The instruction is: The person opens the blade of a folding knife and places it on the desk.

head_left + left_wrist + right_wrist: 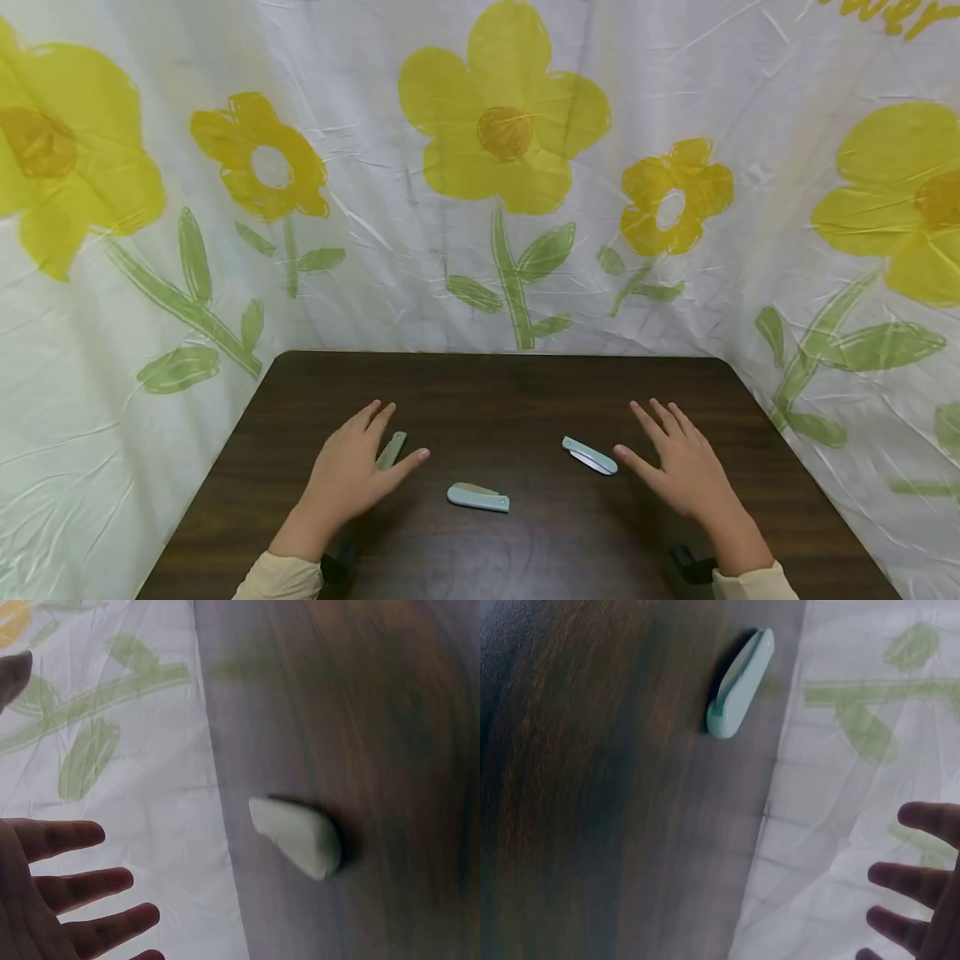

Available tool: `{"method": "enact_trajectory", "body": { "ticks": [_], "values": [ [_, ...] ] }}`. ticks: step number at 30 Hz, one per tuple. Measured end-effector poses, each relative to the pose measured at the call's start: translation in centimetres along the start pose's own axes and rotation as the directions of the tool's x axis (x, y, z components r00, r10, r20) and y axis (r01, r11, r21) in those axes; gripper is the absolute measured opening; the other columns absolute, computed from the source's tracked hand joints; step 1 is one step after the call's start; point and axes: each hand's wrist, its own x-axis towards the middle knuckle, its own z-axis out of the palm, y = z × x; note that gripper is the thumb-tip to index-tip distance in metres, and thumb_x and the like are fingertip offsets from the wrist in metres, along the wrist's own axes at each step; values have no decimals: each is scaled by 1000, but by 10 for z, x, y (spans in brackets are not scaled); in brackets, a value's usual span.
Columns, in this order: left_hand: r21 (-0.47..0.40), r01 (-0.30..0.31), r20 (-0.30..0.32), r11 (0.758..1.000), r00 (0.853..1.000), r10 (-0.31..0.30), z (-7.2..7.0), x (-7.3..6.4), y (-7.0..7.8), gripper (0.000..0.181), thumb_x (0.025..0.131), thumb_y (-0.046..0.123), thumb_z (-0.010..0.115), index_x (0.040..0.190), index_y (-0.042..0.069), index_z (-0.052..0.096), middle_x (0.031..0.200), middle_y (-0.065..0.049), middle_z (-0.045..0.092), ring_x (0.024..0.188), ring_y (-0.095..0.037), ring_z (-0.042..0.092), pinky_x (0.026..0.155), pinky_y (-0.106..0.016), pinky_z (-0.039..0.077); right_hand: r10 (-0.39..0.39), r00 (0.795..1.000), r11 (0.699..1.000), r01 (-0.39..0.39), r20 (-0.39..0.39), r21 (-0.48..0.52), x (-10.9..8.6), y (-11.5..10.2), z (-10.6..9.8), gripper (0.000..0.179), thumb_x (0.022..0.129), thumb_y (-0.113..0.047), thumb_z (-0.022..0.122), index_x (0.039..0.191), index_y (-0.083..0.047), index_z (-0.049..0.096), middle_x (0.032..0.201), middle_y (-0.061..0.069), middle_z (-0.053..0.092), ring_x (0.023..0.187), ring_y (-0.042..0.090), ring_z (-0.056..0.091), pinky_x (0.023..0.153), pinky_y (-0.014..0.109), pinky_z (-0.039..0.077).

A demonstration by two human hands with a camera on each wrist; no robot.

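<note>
My left hand (347, 467) is spread over the left part of the table, its fingers apart and holding nothing. A green folding knife (392, 450) lies between its thumb and forefinger in the head view, partly hidden by the hand. In the left wrist view a blurred pale green knife (296, 836) lies beyond the fingers. My right hand (686, 467) is also spread and holds nothing. Just left of its thumb lies a light blue folding knife (590, 456), its pale blade folded along the handle. Between the hands, nearer to me, is another pale blue folding knife (478, 498).
The knives lie on a dark brown wooden table (495, 400) with rounded far corners. A white curtain (375, 275) printed with yellow flowers hangs behind the table and along both sides. Dark wrist mounts sit under both wrists.
</note>
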Motion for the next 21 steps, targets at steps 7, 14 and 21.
{"method": "enact_trajectory", "body": {
  "ticks": [7,14,21],
  "values": [
    [-55,29,53,998,998,-26,14,3,15,97,92,85,54,154,11,55,155,-16,56,137,-42,59,109,-64,49,-28,998,999,30,-50,41,2,0,9,76,104,-61,59,162,-14,45,160,25,47,146,53,42,106,78,40],
    [-127,38,67,991,997,-29,24,6,34,85,93,78,60,147,12,63,143,-10,65,130,-36,63,105,-59,53,-22,999,996,25,-37,84,5,-4,13,70,104,-58,61,157,-13,53,152,24,56,137,52,52,101,74,46],
    [-191,37,104,981,994,-17,37,9,47,78,95,75,61,140,12,67,139,-8,66,129,-34,64,106,-60,53,-15,999,992,19,-33,123,5,-4,20,63,104,-57,62,148,-12,62,142,17,63,128,45,60,96,68,51]
  ]
}}
